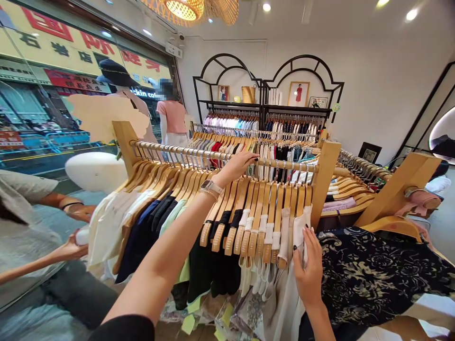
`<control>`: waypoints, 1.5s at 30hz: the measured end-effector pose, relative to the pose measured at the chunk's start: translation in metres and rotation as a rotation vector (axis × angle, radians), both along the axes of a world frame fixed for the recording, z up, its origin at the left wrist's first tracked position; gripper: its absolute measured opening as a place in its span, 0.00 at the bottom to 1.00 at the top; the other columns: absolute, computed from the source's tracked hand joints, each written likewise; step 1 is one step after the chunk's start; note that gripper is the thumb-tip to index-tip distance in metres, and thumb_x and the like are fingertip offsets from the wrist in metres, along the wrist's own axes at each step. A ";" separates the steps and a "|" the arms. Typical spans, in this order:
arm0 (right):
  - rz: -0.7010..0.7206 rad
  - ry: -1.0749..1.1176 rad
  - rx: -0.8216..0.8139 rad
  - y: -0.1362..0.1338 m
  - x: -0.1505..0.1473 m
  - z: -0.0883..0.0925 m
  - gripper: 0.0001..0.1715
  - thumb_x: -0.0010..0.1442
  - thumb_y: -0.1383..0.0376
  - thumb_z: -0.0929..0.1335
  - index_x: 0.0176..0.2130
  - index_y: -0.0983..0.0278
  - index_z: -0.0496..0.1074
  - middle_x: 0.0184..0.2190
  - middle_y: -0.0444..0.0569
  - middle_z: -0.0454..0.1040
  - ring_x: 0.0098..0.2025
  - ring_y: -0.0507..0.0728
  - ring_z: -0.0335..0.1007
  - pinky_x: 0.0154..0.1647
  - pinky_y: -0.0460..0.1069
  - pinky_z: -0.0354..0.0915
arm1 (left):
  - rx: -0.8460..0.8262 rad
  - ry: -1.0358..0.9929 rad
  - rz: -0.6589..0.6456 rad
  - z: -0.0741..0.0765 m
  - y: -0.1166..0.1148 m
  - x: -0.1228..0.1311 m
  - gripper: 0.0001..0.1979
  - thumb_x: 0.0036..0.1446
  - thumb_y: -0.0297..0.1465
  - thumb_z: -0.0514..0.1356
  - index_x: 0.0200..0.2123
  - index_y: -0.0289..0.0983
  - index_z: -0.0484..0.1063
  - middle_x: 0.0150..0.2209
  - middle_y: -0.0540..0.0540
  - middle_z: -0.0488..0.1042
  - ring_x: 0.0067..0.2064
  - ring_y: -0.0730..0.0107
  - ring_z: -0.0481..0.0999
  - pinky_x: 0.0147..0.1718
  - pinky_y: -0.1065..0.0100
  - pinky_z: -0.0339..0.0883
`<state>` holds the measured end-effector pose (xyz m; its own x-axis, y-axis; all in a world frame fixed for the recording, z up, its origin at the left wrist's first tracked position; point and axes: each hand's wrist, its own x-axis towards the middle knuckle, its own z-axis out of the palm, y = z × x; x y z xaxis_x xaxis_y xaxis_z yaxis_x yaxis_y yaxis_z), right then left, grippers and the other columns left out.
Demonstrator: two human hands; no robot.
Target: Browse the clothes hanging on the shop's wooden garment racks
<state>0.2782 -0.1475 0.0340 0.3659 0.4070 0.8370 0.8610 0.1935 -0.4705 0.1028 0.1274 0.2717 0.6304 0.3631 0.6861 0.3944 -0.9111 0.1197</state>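
Observation:
My left hand [237, 168], with a watch [209, 186] on its wrist, reaches across to the wooden rail [287, 165]. Its fingers curl together over the hanger hooks there, and the hooks under them are partly hidden. Lower right, my right hand [308, 260] lies against a white garment [300, 227] at the right end of the rail, thumb apart and fingers stretched out. Between the hands hang wooden hangers [245, 201] with white and black straps looped over their ends. Black tops [213, 270] hang below my left forearm.
At left, another person's hands [71, 244] are beside white tops [110, 227]; one holds a white object. A dark patterned garment [369, 274] hangs at right. Wooden posts [326, 182] bound the rail. More clothes racks [231, 121] and mannequins [172, 116] stand behind.

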 end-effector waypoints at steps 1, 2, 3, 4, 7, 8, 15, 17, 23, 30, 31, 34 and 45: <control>-0.002 -0.011 -0.004 0.000 0.000 0.000 0.30 0.71 0.62 0.61 0.69 0.55 0.58 0.67 0.54 0.63 0.70 0.64 0.55 0.67 0.67 0.58 | -0.005 0.000 -0.011 0.001 -0.001 -0.001 0.21 0.72 0.37 0.47 0.59 0.40 0.71 0.57 0.41 0.76 0.58 0.56 0.73 0.57 0.53 0.67; -0.003 -0.023 -0.007 0.001 0.000 0.001 0.29 0.71 0.63 0.61 0.68 0.55 0.59 0.67 0.53 0.63 0.70 0.64 0.55 0.67 0.67 0.58 | -0.003 -0.009 -0.022 0.001 -0.001 -0.002 0.21 0.72 0.37 0.46 0.60 0.40 0.71 0.58 0.40 0.75 0.59 0.56 0.72 0.58 0.52 0.66; -0.003 -0.034 -0.009 0.001 0.001 0.001 0.28 0.71 0.63 0.61 0.68 0.56 0.60 0.67 0.53 0.64 0.70 0.64 0.54 0.67 0.67 0.58 | 0.005 -0.029 -0.028 0.002 -0.002 -0.004 0.21 0.72 0.38 0.46 0.60 0.40 0.71 0.59 0.40 0.74 0.61 0.56 0.71 0.59 0.52 0.65; -0.007 -0.043 -0.016 0.001 0.002 0.000 0.27 0.71 0.63 0.61 0.67 0.56 0.61 0.67 0.53 0.64 0.71 0.64 0.54 0.67 0.67 0.58 | 0.017 -0.057 -0.027 0.003 -0.003 -0.006 0.21 0.73 0.38 0.46 0.60 0.40 0.71 0.60 0.40 0.73 0.63 0.57 0.69 0.61 0.51 0.64; -0.049 -0.070 -0.057 -0.001 0.004 -0.001 0.27 0.71 0.61 0.61 0.67 0.57 0.61 0.68 0.53 0.63 0.71 0.64 0.53 0.67 0.67 0.58 | 0.054 -0.133 0.003 0.007 -0.006 -0.011 0.21 0.73 0.38 0.46 0.60 0.39 0.70 0.62 0.41 0.72 0.66 0.57 0.66 0.64 0.50 0.61; -0.071 -0.079 -0.074 -0.001 0.005 -0.001 0.28 0.71 0.60 0.62 0.67 0.57 0.61 0.68 0.52 0.63 0.71 0.64 0.54 0.67 0.66 0.59 | 0.060 -0.134 0.011 0.009 -0.008 -0.012 0.21 0.73 0.38 0.47 0.60 0.40 0.70 0.62 0.41 0.73 0.65 0.57 0.67 0.64 0.49 0.61; -0.204 -0.050 -0.276 -0.008 -0.007 0.006 0.30 0.71 0.60 0.59 0.70 0.55 0.59 0.70 0.48 0.59 0.57 0.58 0.75 0.40 0.48 0.75 | 0.104 0.004 -0.046 0.015 -0.042 0.012 0.22 0.73 0.39 0.46 0.64 0.40 0.66 0.66 0.42 0.68 0.67 0.60 0.66 0.67 0.51 0.60; -0.224 -0.054 -0.316 -0.011 -0.011 0.011 0.31 0.70 0.62 0.58 0.70 0.55 0.58 0.71 0.48 0.59 0.50 0.56 0.79 0.31 0.46 0.74 | 0.152 0.045 -0.077 0.015 -0.055 0.030 0.23 0.73 0.39 0.47 0.66 0.39 0.64 0.67 0.41 0.67 0.69 0.60 0.64 0.68 0.51 0.58; -0.296 -0.097 -0.335 -0.014 -0.013 0.019 0.30 0.68 0.65 0.58 0.67 0.60 0.64 0.68 0.50 0.63 0.37 0.53 0.81 0.25 0.44 0.71 | 0.258 0.129 -0.098 0.015 -0.078 0.075 0.21 0.72 0.35 0.48 0.63 0.40 0.67 0.61 0.42 0.74 0.62 0.60 0.72 0.61 0.54 0.66; -0.325 -0.186 -0.337 -0.015 -0.011 0.020 0.30 0.67 0.67 0.58 0.65 0.62 0.66 0.68 0.50 0.63 0.26 0.49 0.76 0.17 0.45 0.65 | 0.216 0.221 -0.013 0.029 -0.086 0.085 0.21 0.65 0.28 0.49 0.56 0.35 0.75 0.49 0.38 0.80 0.50 0.53 0.78 0.49 0.54 0.69; -0.334 -0.198 -0.342 -0.015 -0.011 0.021 0.30 0.67 0.68 0.58 0.65 0.62 0.66 0.68 0.49 0.63 0.25 0.48 0.75 0.16 0.45 0.64 | 0.224 0.233 -0.017 0.031 -0.087 0.085 0.21 0.64 0.28 0.50 0.54 0.36 0.76 0.47 0.39 0.81 0.49 0.53 0.78 0.50 0.54 0.69; -0.377 -0.222 -0.354 -0.015 -0.012 0.022 0.32 0.65 0.69 0.59 0.65 0.61 0.65 0.68 0.47 0.63 0.28 0.51 0.76 0.19 0.47 0.67 | 0.268 0.267 -0.016 0.034 -0.087 0.086 0.19 0.60 0.26 0.52 0.48 0.40 0.79 0.41 0.43 0.83 0.45 0.56 0.79 0.55 0.52 0.64; -0.385 -0.291 -0.381 -0.008 -0.012 0.012 0.47 0.59 0.74 0.60 0.74 0.60 0.47 0.72 0.50 0.56 0.59 0.67 0.66 0.52 0.60 0.70 | 0.365 0.303 0.095 0.039 -0.091 0.102 0.14 0.56 0.24 0.54 0.30 0.41 0.79 0.22 0.45 0.75 0.30 0.60 0.74 0.54 0.52 0.62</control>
